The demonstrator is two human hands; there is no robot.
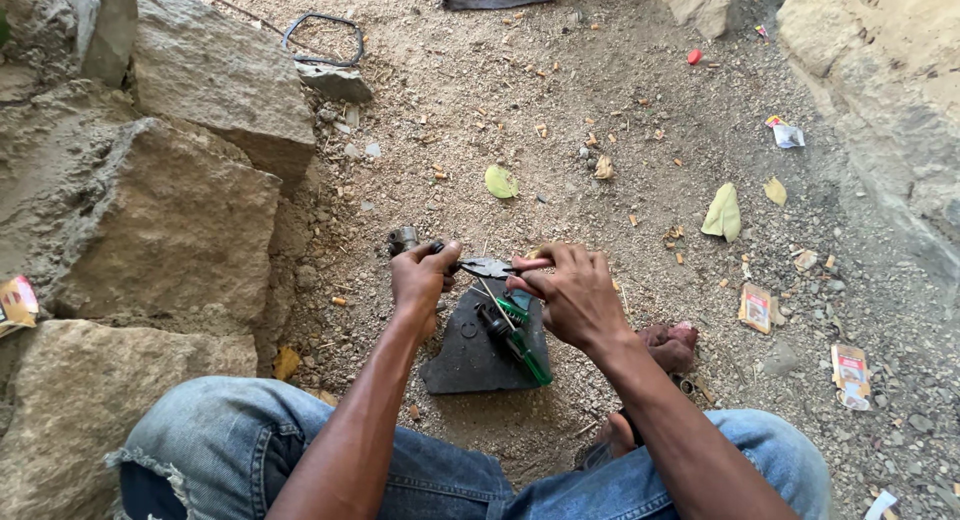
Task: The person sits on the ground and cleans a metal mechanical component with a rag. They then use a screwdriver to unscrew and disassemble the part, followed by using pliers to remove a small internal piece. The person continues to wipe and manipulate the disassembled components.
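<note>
While the person sits on the ground with knees apart in blue jeans [250, 440], both forearms reach forward and meet over a dark flat slab [470, 365] lying on the dirt between the legs. The left hand [422, 278] is curled shut around a small metal part [403, 239], whose grey cylindrical end sticks out past the knuckles toward the rocks. The right hand [572, 292] is closed too, fingers bent down over the handles of a pair of pliers [485, 268], whose dark jaws point left and meet the part at the left hand's thumb, just above the slab's far edge. On the slab's right half lies a screwdriver [515, 340] with a green handle, running diagonally toward the near right corner, beneath the right palm.

Large rough stones [170, 210] wall in the left side. Beyond the hands the sandy ground carries a yellow-green leaf [501, 182], a larger pale leaf [723, 213], and a black wire loop [322, 38] near the top. A reddish rag [672, 344] sits just right of the right wrist, and torn paper wrappers [757, 306] are scattered further right.
</note>
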